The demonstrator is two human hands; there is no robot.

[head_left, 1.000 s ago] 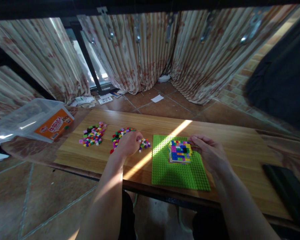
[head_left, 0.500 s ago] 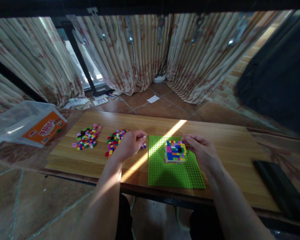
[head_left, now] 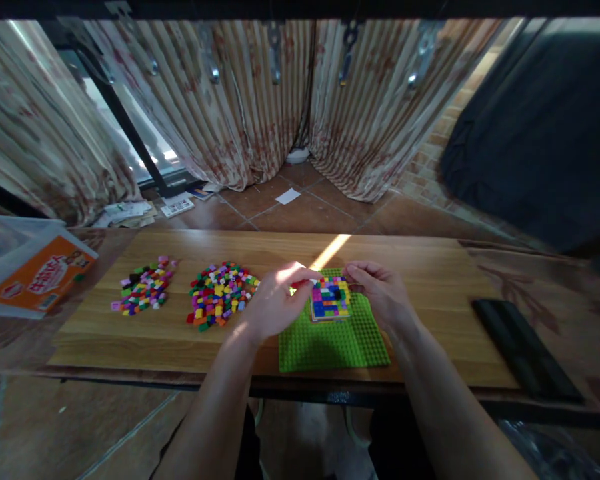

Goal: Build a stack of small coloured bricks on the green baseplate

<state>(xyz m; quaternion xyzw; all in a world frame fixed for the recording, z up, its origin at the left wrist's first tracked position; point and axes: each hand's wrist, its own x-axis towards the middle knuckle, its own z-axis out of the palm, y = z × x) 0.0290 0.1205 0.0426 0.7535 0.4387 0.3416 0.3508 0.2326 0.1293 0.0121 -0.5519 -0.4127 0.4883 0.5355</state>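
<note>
A green studded baseplate [head_left: 336, 345] lies on the wooden board [head_left: 430, 320], and a small square block of many-coloured bricks [head_left: 329, 298] is built on its far part. My left hand [head_left: 279, 303] is at the block's left edge, fingers pinched on something small that I cannot name. My right hand [head_left: 380, 291] curls against the block's right side and touches it. Two heaps of loose coloured bricks lie left of the plate: a larger heap [head_left: 219, 303] and a smaller heap [head_left: 143, 293].
A clear plastic box with an orange label [head_left: 33, 278] sits at the far left. A long black flat object [head_left: 523, 349] lies at the board's right end. Curtains and a tiled floor with scattered papers [head_left: 130, 212] are behind.
My left hand left the larger heap and moved right to the brick block's left edge. The right hand stayed at the block. The view swung right, so everything slid left.
</note>
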